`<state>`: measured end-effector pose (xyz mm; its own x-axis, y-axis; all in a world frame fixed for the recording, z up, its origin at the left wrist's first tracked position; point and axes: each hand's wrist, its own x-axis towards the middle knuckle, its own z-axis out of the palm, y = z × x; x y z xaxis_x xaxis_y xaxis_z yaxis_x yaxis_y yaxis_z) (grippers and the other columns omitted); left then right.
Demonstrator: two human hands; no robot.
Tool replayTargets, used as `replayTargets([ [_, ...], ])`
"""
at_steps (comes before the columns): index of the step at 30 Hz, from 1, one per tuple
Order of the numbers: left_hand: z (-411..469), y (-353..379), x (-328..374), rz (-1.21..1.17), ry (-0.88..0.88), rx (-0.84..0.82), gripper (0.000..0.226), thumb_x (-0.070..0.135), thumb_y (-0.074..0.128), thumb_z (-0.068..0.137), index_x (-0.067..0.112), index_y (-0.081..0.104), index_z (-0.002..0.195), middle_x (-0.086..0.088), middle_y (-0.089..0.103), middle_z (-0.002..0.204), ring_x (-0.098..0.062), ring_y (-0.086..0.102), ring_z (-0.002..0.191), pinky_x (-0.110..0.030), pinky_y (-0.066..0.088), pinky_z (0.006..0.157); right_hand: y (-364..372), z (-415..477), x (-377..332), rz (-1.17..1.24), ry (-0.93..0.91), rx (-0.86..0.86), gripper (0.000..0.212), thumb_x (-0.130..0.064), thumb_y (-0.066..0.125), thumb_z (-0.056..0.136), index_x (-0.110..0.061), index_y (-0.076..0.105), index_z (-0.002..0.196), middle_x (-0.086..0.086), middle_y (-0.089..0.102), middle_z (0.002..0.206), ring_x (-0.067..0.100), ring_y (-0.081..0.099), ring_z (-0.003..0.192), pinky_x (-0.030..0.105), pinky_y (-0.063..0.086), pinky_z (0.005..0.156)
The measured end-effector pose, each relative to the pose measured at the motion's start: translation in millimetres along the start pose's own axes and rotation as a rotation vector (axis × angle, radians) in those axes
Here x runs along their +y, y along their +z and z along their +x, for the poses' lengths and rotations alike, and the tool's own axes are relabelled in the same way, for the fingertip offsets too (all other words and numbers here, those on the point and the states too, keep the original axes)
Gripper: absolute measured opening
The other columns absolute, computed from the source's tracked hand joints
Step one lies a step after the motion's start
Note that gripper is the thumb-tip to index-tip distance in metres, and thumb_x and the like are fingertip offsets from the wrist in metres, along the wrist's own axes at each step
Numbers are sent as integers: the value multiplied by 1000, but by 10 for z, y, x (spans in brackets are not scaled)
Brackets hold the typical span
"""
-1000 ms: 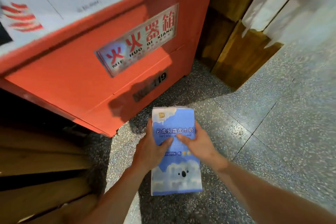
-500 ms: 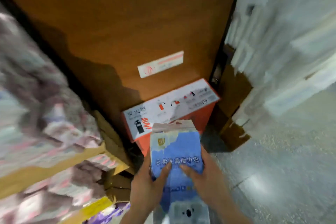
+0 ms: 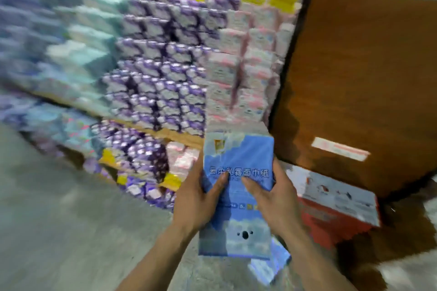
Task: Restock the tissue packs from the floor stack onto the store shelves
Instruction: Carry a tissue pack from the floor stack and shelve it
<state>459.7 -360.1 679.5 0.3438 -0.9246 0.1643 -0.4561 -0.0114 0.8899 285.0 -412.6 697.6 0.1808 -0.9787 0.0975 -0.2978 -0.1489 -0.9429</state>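
**Now the pack is up and facing the shelves**

Both hands are clamped on one blue tissue pack (image 3: pixel 237 186), carried in front of the body. The left hand (image 3: pixel 198 198) wraps the pack's left edge with its thumb pressed across the printed face; the right hand (image 3: pixel 274 201) mirrors it on the right edge, thumb likewise on the front. The two thumbs nearly meet at the middle of the pack. Neither hand is spread or free.

The pack's long axis runs away from the person, its far end pointing up and ahead, its koala-printed end nearest the wrists. A second bluish pack seems to hang beneath it, though blur makes that uncertain.

The relation that matters: the shelves (image 3: pixel 151 130) lie ahead and to the left of the hands, well apart from the pack. They are crowded with purple packs (image 3: pixel 160 92), pink ones (image 3: pixel 238 73) nearer the centre, and pale blue-green ones further left. The left hand is the nearer one to that stock. Straight ahead on the right stands a brown panel (image 3: pixel 354 78) with a red box (image 3: pixel 335 215) at its foot, so the move, as I judge it, calls for swinging the pack leftward and forward, far end first. Where the matching blue stock sits cannot be told; the picture is smeared.
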Motion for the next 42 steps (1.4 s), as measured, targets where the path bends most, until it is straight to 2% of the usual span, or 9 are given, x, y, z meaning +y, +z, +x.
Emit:
replayTargets([
  [2, -202, -510, -132, -24, -38, 126, 70, 65, 58, 85, 49, 32, 148, 28, 61, 129, 5, 61, 110, -12, 50, 87, 444, -100, -269, 10, -49, -100, 68, -26, 81, 82, -30, 50, 143, -17, 70, 118, -8, 67, 98, 21, 57, 77],
  [11, -1730, -3147, -971, 22, -188, 623, 66, 55, 65, 88, 50, 35, 146, 30, 62, 126, 6, 60, 114, -33, 52, 97, 3058, -1285, -1413, 24, -227, -555, 51, -32, 82, 82, -30, 58, 127, -16, 74, 105, 4, 72, 92, 46, 60, 82],
  [14, -2404, -4159, -1247, 125, -255, 758, 67, 55, 65, 88, 48, 35, 147, 29, 62, 127, 5, 60, 115, -28, 50, 96, 4067, -1957, -1843, 62, -275, -662, 48, -42, 81, 78, -32, 60, 119, -14, 74, 104, 8, 72, 92, 47, 60, 80],
  [20, -3477, -5985, -1517, 295, -324, 968, 63, 55, 65, 88, 43, 40, 144, 25, 66, 122, 3, 64, 108, -26, 52, 91, 5769, -3147, -2799, 198, -369, -865, 28, -24, 83, 81, -26, 57, 92, -12, 72, 87, 1, 69, 79, 30, 56, 70],
  [22, -3728, -6492, -1578, 336, -335, 1038, 59, 53, 66, 87, 40, 45, 141, 25, 69, 115, 3, 66, 101, -23, 53, 85, 6255, -3434, -3089, 217, -393, -915, 30, -29, 84, 79, -26, 56, 89, -11, 71, 84, 4, 69, 76, 35, 57, 69],
  [31, -4445, -8581, -2186, 388, -346, 1340, 41, 45, 71, 88, 40, 58, 126, 20, 73, 104, 0, 70, 89, -38, 59, 78, 8595, -4423, -4145, 344, -585, -1173, 43, -32, 84, 79, -25, 59, 113, -14, 73, 96, 9, 70, 87, 44, 57, 81],
  [35, -4715, -9527, -2435, 433, -383, 1498, 47, 46, 70, 85, 33, 59, 128, 20, 72, 103, 6, 68, 90, -23, 57, 75, 9661, -4861, -4746, 421, -674, -1352, 74, -32, 82, 81, -29, 45, 146, -15, 68, 125, 1, 66, 108, 30, 55, 92],
  [39, -5070, -10435, -2571, 451, -394, 1644, 55, 46, 71, 83, 28, 57, 133, 19, 71, 109, 7, 67, 92, -13, 53, 74, 10537, -5414, -5372, 490, -742, -1519, 78, -31, 80, 83, -29, 41, 150, -18, 67, 124, -8, 65, 104, 15, 53, 85],
  [42, -5435, -10960, -2679, 474, -419, 1756, 57, 50, 69, 82, 31, 56, 134, 21, 70, 109, 9, 66, 91, -11, 52, 72, 11068, -5931, -5754, 529, -787, -1620, 73, -28, 80, 84, -30, 44, 147, -19, 67, 124, -8, 64, 105, 20, 55, 86],
])
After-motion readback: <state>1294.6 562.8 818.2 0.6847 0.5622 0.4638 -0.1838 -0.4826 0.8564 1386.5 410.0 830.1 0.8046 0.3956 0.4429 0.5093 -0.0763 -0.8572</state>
